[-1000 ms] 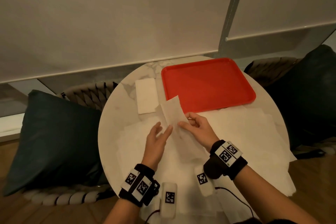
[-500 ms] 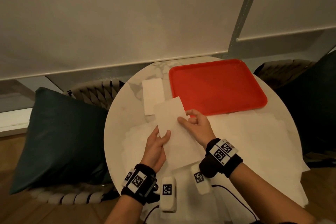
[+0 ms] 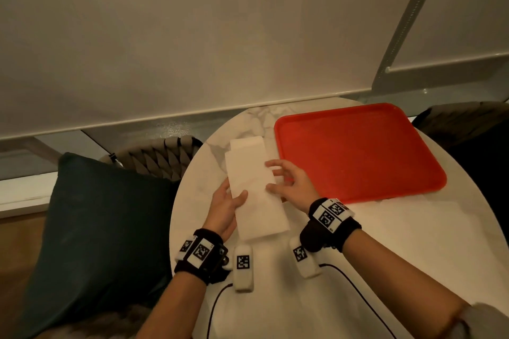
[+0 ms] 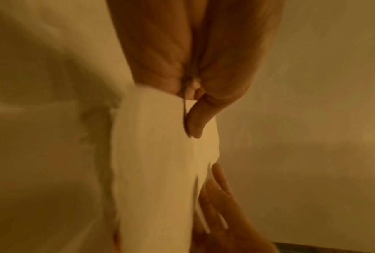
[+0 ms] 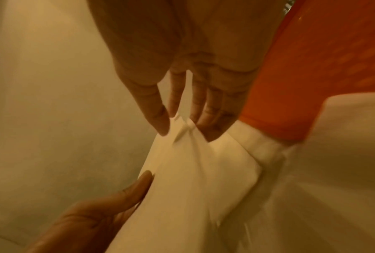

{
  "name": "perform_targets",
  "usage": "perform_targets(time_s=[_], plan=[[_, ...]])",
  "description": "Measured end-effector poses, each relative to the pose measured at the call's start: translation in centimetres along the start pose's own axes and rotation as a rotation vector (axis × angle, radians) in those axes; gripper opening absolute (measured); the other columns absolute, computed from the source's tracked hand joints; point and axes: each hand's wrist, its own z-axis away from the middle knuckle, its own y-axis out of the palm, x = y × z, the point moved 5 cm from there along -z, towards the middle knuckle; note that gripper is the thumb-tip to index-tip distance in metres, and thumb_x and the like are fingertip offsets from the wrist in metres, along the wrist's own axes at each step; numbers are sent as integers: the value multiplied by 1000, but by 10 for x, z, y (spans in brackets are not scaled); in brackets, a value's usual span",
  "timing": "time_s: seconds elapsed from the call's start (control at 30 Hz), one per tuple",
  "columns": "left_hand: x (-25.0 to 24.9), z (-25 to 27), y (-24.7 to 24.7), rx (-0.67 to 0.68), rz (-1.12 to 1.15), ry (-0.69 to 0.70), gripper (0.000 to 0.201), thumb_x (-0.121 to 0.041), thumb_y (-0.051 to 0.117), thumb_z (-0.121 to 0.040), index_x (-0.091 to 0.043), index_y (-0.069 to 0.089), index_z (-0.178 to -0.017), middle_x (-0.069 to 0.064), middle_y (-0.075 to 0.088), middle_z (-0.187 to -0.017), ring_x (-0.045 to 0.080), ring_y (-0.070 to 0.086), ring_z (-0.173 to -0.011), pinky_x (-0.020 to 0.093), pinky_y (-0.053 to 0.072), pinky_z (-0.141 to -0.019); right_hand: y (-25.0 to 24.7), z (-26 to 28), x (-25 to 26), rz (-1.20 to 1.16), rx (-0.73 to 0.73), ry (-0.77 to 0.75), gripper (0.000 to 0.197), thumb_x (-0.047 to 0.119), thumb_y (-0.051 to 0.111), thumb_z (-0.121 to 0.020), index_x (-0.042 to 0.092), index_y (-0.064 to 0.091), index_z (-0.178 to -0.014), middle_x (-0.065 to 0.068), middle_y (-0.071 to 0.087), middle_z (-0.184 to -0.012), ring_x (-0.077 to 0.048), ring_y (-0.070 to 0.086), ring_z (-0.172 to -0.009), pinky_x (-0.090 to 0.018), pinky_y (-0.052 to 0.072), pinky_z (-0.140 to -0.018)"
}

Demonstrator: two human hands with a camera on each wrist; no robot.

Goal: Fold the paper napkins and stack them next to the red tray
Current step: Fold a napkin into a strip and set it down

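White paper, folded into a long strip, is the napkin [image 3: 256, 195] held up between the two hands above the round marble table [image 3: 192, 201], slanting from its near end over the table's near-left part to its far end by the near-left corner of the red tray [image 3: 358, 151]. At the strip's left edge, the left hand [image 3: 224, 210] grips it, thumb lying across the top face and the other fingers hidden behind the paper; the left wrist view, blurred, shows the thumb [image 4: 196, 119] pressed on the sheet. On the strip's right edge the right hand [image 3: 292, 184] takes hold with loosely spread fingers, and the right wrist view shows its fingertips [image 5: 160, 123] bunching a small pucker of paper between them, so it pinches the napkin rather than lying flat on it. Behind the raised strip, an already folded napkin [image 3: 248, 144] lies flat on the table just beside the tray's left edge, partly covered from the head view by the held one. The tray sits at the far right of the table, its near edge bordered by more spread white paper [image 3: 413, 217] that covers much of the near and right side. Both wrists carry black bands with printed marker tags [image 3: 201, 250]. A dark cushion [image 3: 96, 228] rests on a woven chair off the table's left edge.
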Motion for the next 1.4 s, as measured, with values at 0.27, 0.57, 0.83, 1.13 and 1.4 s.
perform_targets(time_s=[0.27,0.57,0.83,1.13,1.4], plan=[[-40,-75,-31,-92,-577,204,85,2,73,-80,-33,30,-145,-2,58,-111,19,64,-96,39,59,-77,4,-86,-17,233,-24,25,59,-4,70,-74,23,61,-126,-5,55,-56,-6,50,-42,-15,45,-51],[-22,-129,-43,-77,-973,255,67,2,76,-75,-13,53,-136,1,50,-139,1,53,-57,8,46,-60,8,-133,-43,483,7,41,71,0,77,-69,16,55,-134,-4,55,-130,-11,58,-90,-1,37,-73],[-8,-138,-47,-69,-1246,153,71,-11,76,-79,-7,44,-143,5,31,-152,25,42,-133,36,38,-109,23,-140,-56,671,88,108,79,6,78,-69,14,46,-140,-2,37,-131,-22,47,-117,-20,37,-94],[-35,-69,-39,-146,-1175,219,45,-20,69,-87,-17,55,-130,7,58,-123,29,63,-96,43,52,-89,-14,-67,-10,649,68,-39,58,20,76,-77,20,56,-131,-4,41,-113,-15,45,-101,-21,36,-86],[39,25,-13,-77,-1073,96,17,-15,69,-87,-12,70,-103,5,68,-101,23,64,-77,36,55,-77,-57,49,-48,586,0,139,30,21,74,-81,21,68,-111,2,62,-98,-14,56,-83,-34,51,-77]])
